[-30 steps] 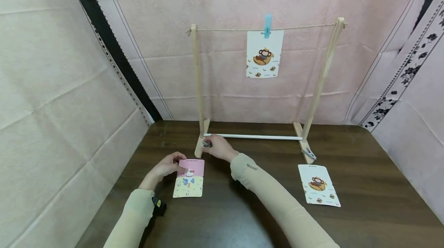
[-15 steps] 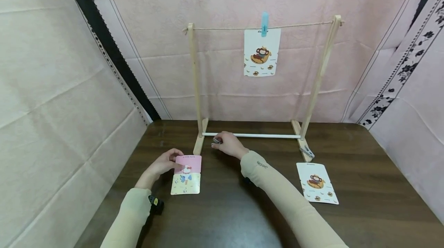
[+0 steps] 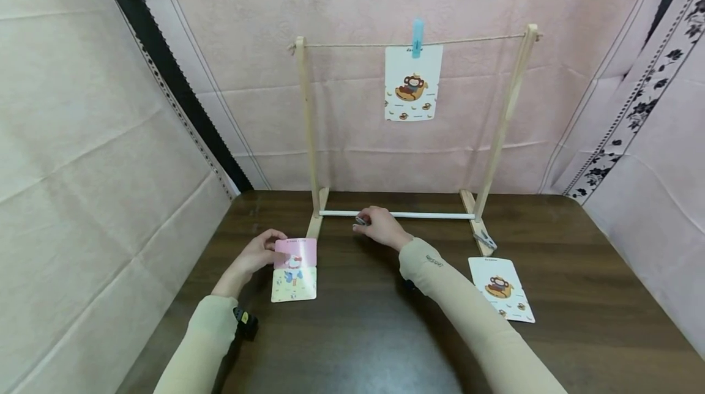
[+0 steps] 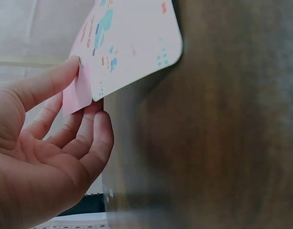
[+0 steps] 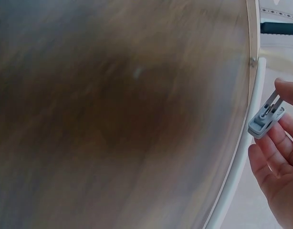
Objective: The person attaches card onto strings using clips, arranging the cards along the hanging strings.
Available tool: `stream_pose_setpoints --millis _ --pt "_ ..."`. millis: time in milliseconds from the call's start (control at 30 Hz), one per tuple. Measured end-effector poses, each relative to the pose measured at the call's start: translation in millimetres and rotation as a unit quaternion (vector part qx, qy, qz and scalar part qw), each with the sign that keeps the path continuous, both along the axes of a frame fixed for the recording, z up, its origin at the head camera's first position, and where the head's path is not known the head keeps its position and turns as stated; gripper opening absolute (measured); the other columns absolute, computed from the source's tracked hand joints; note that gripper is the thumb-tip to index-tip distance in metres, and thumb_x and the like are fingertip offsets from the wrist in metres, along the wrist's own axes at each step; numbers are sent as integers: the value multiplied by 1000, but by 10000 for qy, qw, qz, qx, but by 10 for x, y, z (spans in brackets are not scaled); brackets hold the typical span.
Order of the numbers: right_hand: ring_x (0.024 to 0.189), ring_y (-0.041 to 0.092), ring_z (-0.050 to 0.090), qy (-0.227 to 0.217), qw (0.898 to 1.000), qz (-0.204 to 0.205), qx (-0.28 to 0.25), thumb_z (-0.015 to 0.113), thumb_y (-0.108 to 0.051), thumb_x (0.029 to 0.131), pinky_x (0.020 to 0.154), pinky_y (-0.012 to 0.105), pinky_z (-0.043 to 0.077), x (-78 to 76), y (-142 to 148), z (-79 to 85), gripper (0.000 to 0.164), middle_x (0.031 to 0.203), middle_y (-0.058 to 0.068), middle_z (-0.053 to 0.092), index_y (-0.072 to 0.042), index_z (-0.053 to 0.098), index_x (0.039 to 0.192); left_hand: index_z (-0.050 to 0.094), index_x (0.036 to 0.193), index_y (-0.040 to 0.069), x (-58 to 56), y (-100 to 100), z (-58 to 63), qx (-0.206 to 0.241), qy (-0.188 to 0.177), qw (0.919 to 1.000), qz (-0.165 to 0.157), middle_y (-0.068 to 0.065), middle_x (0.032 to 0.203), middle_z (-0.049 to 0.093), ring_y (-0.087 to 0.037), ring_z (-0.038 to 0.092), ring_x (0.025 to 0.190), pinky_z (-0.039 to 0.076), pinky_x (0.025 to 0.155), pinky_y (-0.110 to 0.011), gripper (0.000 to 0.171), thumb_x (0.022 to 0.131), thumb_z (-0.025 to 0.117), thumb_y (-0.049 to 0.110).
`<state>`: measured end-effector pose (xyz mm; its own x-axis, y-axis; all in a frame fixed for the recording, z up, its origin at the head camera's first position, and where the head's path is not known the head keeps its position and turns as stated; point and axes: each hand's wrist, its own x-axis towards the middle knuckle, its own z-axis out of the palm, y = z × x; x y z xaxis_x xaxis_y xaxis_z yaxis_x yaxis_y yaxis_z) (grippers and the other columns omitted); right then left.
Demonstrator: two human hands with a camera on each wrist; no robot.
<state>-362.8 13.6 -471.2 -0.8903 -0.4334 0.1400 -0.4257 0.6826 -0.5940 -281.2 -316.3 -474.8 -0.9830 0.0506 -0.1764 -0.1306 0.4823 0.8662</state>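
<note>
In the head view my left hand point(image 3: 257, 256) pinches a pink and pale-yellow cartoon card point(image 3: 295, 285) by its left edge. The left wrist view shows the thumb on the card's printed face and its pink end bent back. My right hand point(image 3: 384, 227) holds a small grey clothespin point(image 5: 266, 120) between thumb and fingers, near the rack's white rod point(image 3: 435, 215). On the string point(image 3: 347, 46) above, a blue clothespin point(image 3: 417, 36) clips a white monkey card point(image 3: 410, 103).
Wooden posts point(image 3: 308, 131) on flat feet hold the string. A second grey clothespin point(image 3: 484, 240) sits on the right foot. Nearby, another monkey card point(image 3: 501, 290) lies on the dark wooden table point(image 3: 352, 345), its lower left corner overlapped by the right sleeve. Pale cloth hangs behind.
My right hand has moved right with the grey clothespin, from the rack's left foot along the rod. The left hand has shifted the pink card slightly farther from me, over the left foot's end.
</note>
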Motion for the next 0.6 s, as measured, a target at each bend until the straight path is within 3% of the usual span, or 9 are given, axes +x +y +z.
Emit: stream_pose_setpoints --millis 267,600 --pt "96 21 64 -104 9998 -156 -54 72 -27 95 85 40 53 -19 272 -32 36 109 7 67 -5 68 123 50 131 5 -34 -3 45 297 161 9994 52 -19 109 62 -29 63 92 57 81 -39 45 91 72 4" --pt "92 21 61 -90 9976 -555 -400 70 -31 97 81 41 51 -84 737 -15 33 105 6 66 -8 69 119 50 134 7 -83 41 120 405 343 9986 23 -21 119 61 -31 59 100 54 82 -36 45 93 69 2"
